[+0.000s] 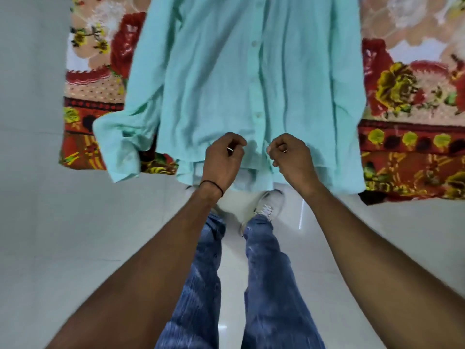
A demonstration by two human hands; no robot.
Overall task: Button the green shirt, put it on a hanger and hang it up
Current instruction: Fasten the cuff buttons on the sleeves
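Green shirt (226,84) flat on a flowered blanket (412,102).
Left hand (222,159) and right hand (292,157) rest curled shut at its near hem, flanking the button strip running away.

Bare floor (75,248) beside hanging shirt (226,84)
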